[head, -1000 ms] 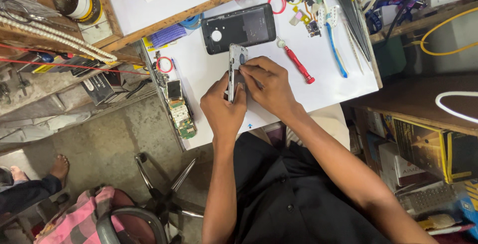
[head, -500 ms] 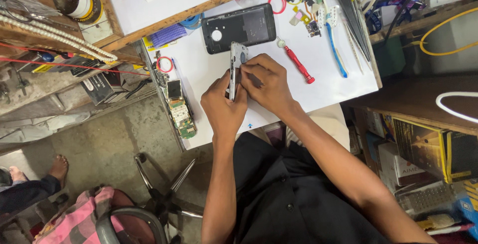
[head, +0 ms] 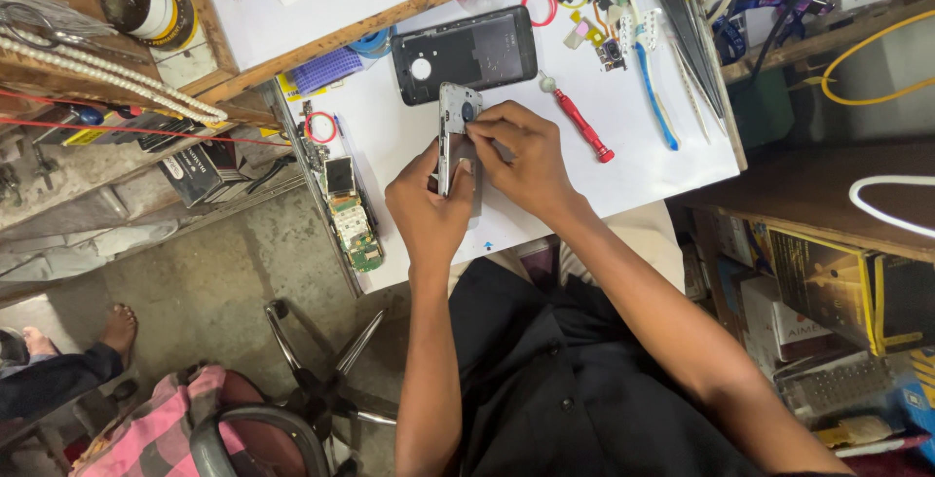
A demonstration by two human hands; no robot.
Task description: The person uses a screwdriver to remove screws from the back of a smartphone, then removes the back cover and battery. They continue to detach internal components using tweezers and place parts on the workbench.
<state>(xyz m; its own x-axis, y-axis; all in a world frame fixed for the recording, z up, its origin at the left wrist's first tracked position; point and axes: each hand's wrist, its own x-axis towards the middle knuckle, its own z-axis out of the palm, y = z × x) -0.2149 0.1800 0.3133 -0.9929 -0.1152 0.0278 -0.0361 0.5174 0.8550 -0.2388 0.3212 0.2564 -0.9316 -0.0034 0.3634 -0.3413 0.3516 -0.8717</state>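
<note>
Between your two hands, over the near-middle of the white bench top (head: 643, 156), sits a silver phone frame (head: 454, 136), held on edge with its long axis running near-to-far and its camera hole at the far end. Your left hand (head: 429, 214) wraps the near half from the left, fingers closed on the frame's edge. Your right hand (head: 521, 161) comes in from the right, fingertips (head: 477, 127) pinched narrow at the frame's far end by the camera hole; can't tell if they hold a small part or just press. So the frame lies straight ahead of both hands, right hand working the far end, left hand carrying the weight. Just beyond the frame lies a black phone back cover (head: 466, 54), flat, long axis left-right. A red screwdriver (head: 582, 127) lies just right of your right hand, close to the knuckles. Further right: a blue toothbrush (head: 651, 88) and dark tweezers (head: 687, 24). Left, at the bench edge, a green circuit board (head: 353, 219) and a red ring (head: 319, 128), both well apart from the hands.
</note>
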